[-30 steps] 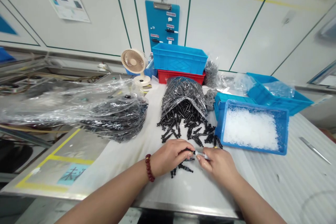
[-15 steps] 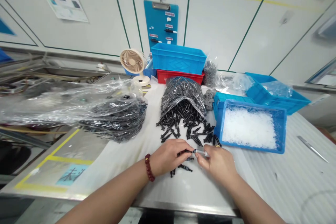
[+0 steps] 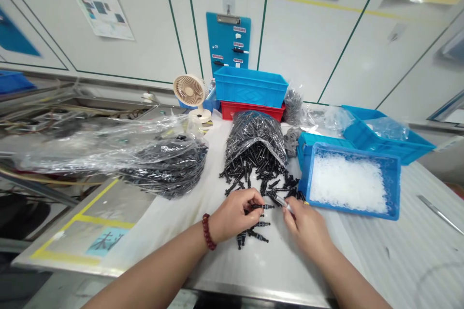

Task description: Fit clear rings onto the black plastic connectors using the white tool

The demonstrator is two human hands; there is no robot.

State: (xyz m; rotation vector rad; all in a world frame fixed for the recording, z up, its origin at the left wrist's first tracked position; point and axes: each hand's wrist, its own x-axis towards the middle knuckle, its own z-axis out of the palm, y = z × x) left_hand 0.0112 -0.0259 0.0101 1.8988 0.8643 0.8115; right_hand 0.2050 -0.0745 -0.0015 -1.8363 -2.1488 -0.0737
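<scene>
My left hand (image 3: 237, 212), with a red bead bracelet on its wrist, pinches a black part (image 3: 266, 206) that has pale rings round it. In my right hand (image 3: 308, 224) is a slim whitish tool (image 3: 283, 202) that points up and left, apart from the held part. Several black ringed parts (image 3: 258, 236) lie on the table just below my left hand. Behind both hands, loose black parts (image 3: 253, 159) spill from an open clear bag (image 3: 253, 128).
A blue bin (image 3: 397, 188) of small white pieces stands at the right, with tweezers (image 3: 440, 212) beyond it. A large plastic bag (image 3: 166, 164) of dark parts lies left. Further back are a fan (image 3: 189, 91), a blue bin (image 3: 250, 88) and a red bin (image 3: 226, 111).
The tool in my right hand has come away from the part in my left hand and now tilts up and left. The view has shifted slightly.
</scene>
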